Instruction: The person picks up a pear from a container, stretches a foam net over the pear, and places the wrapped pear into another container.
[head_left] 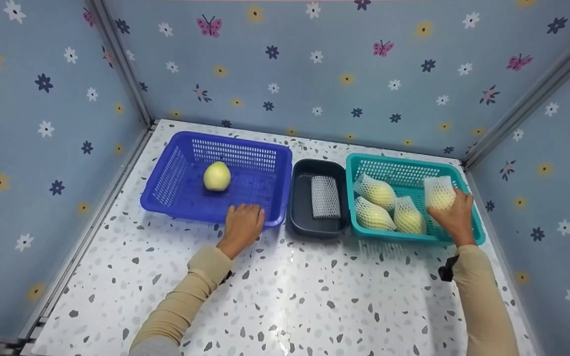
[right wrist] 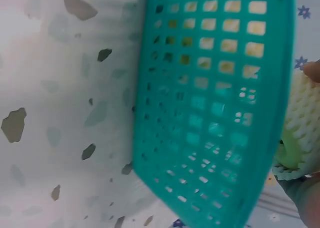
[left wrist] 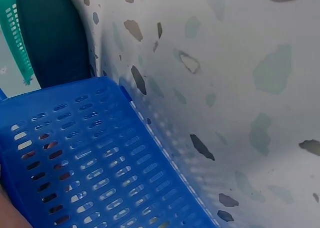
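Over the right side of the teal basket (head_left: pixel 406 238), my right hand (head_left: pixel 455 215) grips a yellow-green pear (head_left: pixel 441 198) in a white foam net; the right wrist view shows this netted pear (right wrist: pixel 302 125) beyond the basket's rim. Several more netted pears (head_left: pixel 375 215) lie on the basket's left side. My left hand (head_left: pixel 244 225) holds the front rim of the blue basket (head_left: pixel 181 211), fingers bent over it to the inside. In that basket sits one bare pear (head_left: pixel 216 176). The left wrist view shows mostly the slotted basket wall (left wrist: pixel 100 153).
Between the two baskets stands a dark grey tub (head_left: pixel 300 212) with a flat, empty-looking foam net (head_left: pixel 325 198) in it. All stand on a speckled white table (head_left: pixel 314 296), enclosed by flower-patterned panels (head_left: pixel 314 74) at the back and both sides.
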Tool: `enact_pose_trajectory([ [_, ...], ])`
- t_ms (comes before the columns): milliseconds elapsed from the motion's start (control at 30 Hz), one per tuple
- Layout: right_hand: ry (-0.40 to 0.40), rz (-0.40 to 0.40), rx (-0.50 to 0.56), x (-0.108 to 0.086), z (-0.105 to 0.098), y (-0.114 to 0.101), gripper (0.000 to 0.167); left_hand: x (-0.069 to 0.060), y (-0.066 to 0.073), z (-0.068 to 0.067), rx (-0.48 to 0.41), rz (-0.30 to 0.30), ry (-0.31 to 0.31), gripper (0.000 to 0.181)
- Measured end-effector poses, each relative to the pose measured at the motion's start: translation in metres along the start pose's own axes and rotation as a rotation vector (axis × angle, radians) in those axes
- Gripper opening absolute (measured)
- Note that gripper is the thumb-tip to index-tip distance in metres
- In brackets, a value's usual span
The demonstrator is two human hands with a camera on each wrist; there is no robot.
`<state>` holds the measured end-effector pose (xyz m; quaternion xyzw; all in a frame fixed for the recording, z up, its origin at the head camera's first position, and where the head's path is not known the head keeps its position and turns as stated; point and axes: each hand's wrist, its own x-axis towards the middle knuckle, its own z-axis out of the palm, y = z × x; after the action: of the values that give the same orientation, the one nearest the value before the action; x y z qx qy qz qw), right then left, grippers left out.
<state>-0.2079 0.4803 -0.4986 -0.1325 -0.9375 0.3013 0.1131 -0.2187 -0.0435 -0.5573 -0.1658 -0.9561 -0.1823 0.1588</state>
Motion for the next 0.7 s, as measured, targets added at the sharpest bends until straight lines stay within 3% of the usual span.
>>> enact_pose_trajectory([
  [300,-0.008,0.161,0.026,0.0,0.013,0.019,0.086,-0.001,0.0,-0.001,0.019,-0.019,-0.061,0.039],
  [400,-0.055,0.166,-0.021,0.001,0.015,0.019,0.086,-0.002,0.0,0.0,0.022,-0.012,-0.043,0.039],
  [567,-0.15,0.196,-0.072,0.004,0.015,0.02,0.087,-0.003,0.0,0.002,0.017,0.021,0.05,0.036],
  [700,-0.211,0.227,-0.09,0.006,0.015,0.022,0.089,-0.004,0.0,0.002,0.025,0.032,0.072,0.033],
])
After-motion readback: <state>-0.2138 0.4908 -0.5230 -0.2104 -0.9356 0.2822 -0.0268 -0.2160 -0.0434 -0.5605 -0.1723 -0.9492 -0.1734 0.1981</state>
